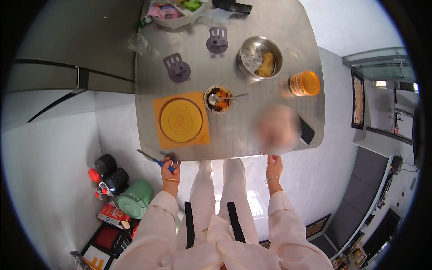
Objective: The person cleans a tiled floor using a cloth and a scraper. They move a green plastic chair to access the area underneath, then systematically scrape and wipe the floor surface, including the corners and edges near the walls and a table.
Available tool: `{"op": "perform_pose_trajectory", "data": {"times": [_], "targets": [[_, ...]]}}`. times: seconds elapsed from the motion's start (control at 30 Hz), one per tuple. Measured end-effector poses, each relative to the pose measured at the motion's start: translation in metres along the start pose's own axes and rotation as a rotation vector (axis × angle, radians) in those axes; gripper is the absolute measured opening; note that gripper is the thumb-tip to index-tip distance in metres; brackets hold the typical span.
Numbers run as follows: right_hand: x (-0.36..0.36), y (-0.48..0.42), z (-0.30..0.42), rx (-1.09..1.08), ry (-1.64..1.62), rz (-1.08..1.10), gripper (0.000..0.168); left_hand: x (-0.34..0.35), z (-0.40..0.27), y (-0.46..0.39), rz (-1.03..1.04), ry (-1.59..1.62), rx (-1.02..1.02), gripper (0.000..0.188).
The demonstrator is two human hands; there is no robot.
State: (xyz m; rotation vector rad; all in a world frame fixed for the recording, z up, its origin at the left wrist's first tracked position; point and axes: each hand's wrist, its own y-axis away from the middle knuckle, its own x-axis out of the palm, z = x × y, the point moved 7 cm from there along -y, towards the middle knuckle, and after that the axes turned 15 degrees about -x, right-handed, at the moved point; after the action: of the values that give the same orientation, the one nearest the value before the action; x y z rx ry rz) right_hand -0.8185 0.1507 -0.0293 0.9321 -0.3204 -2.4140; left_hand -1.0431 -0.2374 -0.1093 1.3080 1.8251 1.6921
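My left hand [170, 169] is closed around the blue handle of a flat-bladed tool [157, 162], its long metal blade pointing up and left beside the table's front edge. My right hand [274, 164] is at the front edge of the metal table [236, 141]; its fingers are together, and whether they hold anything is unclear. Above it a blurred round patch hides part of the tabletop, with a black phone [306, 130] sticking out on its right. A yellow round lid or dish [181, 120] lies on an orange square board [157, 116]. Right of that is a bowl [206, 107] with dark and orange food and a spoon [214, 99].
Farther back are two purple plastic stands [177, 71], [217, 44], a steel steamer pot [240, 64] holding food [266, 64], and an orange-lidded jar [304, 83]. A glass [138, 44] and a white basket [177, 22] are at the back left. A green bin [135, 199] and dark bottles [105, 164] stand on the floor.
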Motion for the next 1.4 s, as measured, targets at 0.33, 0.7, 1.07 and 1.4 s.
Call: {"op": "perform_pose_trajectory", "data": {"times": [0.33, 0.7, 1.07, 1.4], "targets": [[0.003, -0.061, 0.109, -0.943, 0.527, -0.131, 0.041, 0.015, 0.042, 0.006, 0.151, 0.042, -0.070, 0.025], [0.006, 0.006, -0.047, -0.336, -0.643, 0.306, 0.021, 0.019, 0.075, 0.003, 0.291, 0.033, -0.057, 0.023], [0.052, -0.049, -0.110, 0.035, -1.316, 0.323, 0.021, 0.033, 0.085, 0.001, 0.403, 0.045, -0.040, 0.020], [0.036, -0.031, -0.100, 0.277, -1.544, 0.342, 0.031, 0.026, 0.082, -0.009, 0.354, 0.015, 0.015, 0.024]]}}
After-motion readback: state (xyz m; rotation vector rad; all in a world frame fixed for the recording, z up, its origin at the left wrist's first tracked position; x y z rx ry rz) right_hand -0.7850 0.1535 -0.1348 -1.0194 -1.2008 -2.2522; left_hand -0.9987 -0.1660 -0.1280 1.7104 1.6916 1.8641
